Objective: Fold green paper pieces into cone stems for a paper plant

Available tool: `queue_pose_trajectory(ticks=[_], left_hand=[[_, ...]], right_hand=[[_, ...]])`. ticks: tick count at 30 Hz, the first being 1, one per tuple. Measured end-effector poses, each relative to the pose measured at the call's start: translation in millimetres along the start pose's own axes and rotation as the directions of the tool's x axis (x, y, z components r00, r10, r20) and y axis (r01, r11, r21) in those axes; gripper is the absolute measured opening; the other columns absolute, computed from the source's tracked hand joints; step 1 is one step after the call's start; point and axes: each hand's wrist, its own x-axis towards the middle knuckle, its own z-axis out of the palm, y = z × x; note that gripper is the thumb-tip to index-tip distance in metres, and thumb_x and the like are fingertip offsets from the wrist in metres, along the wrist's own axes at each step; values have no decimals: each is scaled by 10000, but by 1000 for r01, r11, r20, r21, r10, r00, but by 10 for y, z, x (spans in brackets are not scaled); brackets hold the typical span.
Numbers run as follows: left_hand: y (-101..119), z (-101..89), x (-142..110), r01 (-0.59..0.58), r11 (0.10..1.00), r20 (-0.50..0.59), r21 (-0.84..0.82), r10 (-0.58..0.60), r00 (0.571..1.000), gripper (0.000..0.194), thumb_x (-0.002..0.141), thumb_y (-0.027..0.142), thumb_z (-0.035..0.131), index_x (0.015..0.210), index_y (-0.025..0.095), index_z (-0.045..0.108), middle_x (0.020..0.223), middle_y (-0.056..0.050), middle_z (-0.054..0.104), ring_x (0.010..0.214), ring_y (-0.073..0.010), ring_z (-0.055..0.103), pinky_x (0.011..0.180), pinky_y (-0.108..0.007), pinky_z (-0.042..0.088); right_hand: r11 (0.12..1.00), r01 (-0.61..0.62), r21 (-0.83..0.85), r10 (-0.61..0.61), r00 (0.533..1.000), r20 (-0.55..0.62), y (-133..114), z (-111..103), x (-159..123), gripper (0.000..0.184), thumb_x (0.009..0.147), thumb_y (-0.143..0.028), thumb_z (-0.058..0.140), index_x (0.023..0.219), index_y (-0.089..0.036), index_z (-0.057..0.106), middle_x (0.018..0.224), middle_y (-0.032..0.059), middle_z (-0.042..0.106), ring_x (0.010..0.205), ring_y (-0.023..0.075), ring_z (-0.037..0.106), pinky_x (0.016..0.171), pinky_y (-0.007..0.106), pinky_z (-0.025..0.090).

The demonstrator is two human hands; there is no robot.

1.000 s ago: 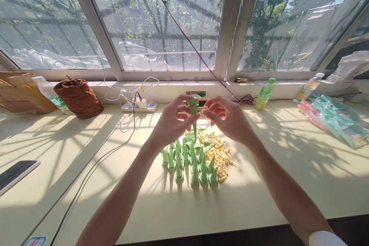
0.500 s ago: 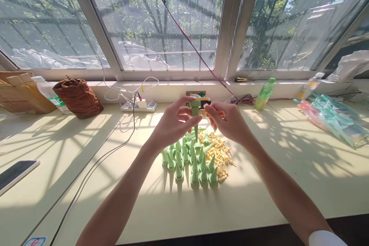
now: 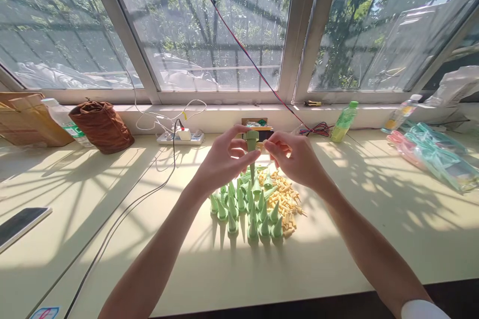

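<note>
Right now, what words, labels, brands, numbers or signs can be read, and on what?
No text is legible.
Green label on the clear bottle beside the brown bag: too small.
Bottom-left sticker: pink mark, cut off, unreadable.
Far-right bottle: markings too blurred.

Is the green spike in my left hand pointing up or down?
Down: the green spike has its wide end at the top, and its narrow end tapers below the left hand's thumb.

phone (image 3: 22, 228) cropped, any piece in right fingers (image 3: 279, 138) unclear
</note>
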Motion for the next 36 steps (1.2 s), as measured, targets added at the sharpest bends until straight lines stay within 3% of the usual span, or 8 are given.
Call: queue_pose_trajectory(ticks=[6,11,14,19,30,36], left_hand=[[18,22,-6,-28,998,-24,50,29,999,429,776,285,764,1151,226,564,794,2,650,518,-72,559,414,-160,427],[-13,-42,29,79,990,40,-120,-75,996,472,772,286,774,1178,207,545,653,26,612,460,-80,515,402,-187,384],[-38,-70,45,142,975,64,-169,-133,989,480,771,308,779,1178,202,546,649,12,619,454,-81,498,400,-194,363],[-41,-47,37,152,984,41,-97,-149,988,475,768,295,783,1173,218,548,678,3,634,461,-77,497,404,-189,348],[-15,22,3,57,997,-19,54,-56,998,481,766,279,776,1181,235,537,719,20,604,527,-94,552,417,-175,390],[-11,-27,23,112,993,19,-46,-111,994,490,778,318,771,1199,221,541,686,16,619,473,-90,515,407,-202,374]], right_hand=[[999,-29,-44,29,1000,-8,-12,3,-1,426,994,-405,460,633,-182,497,486,-44,450,454,88,439,512,248,340],[998,-24,51,25,1000,-7,4,-2,-1,247,940,-411,569,854,-183,608,711,-6,637,559,104,563,580,250,431],[998,4,64,-2,1000,-26,28,7,1,185,909,-370,619,939,-189,601,800,6,664,597,112,595,612,261,465],[999,21,33,-21,1000,-18,51,21,3,166,933,-335,582,863,-184,588,711,-7,640,590,116,581,612,262,449],[998,-51,-47,50,999,-23,36,54,6,407,969,-467,494,681,-183,530,502,-41,478,471,98,455,523,249,356],[999,20,39,-19,1000,-18,47,42,12,240,942,-419,561,905,-185,597,786,17,660,612,121,584,602,256,450]])
